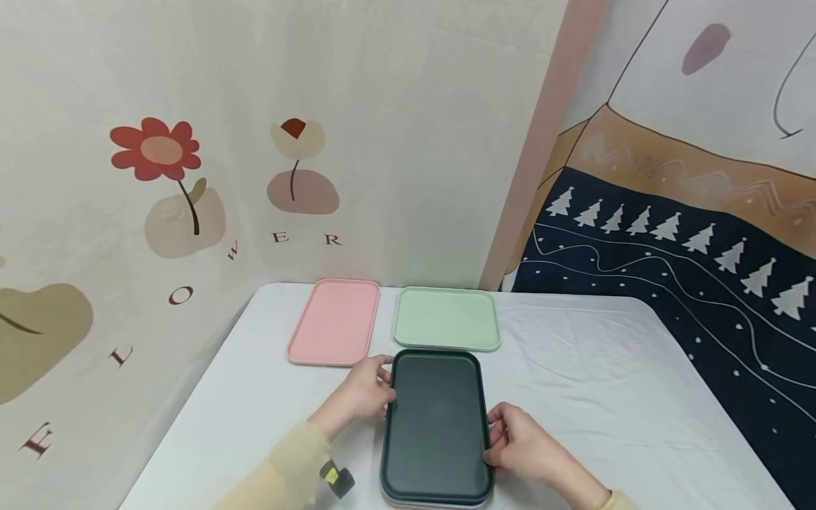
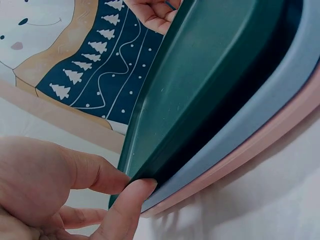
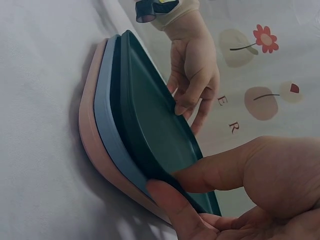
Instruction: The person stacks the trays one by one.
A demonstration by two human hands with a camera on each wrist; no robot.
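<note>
Dark green tray above mostly hidden blue tray and pink tray.

Left of the left hand, F, L, O, W, E and R are printed on the pale wall. E and R are also seen in the right wrist view.

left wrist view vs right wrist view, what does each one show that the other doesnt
Only the left wrist view: the row of white printed tree shapes on navy.

Only the right wrist view: the red printed flower, the printed letter E and letter R, and the cream sleeve cuff with a small black device.

Both: the dark green rectangular tray, a light-blue rim and a pink rim beneath it, the left hand and the right hand.
</note>
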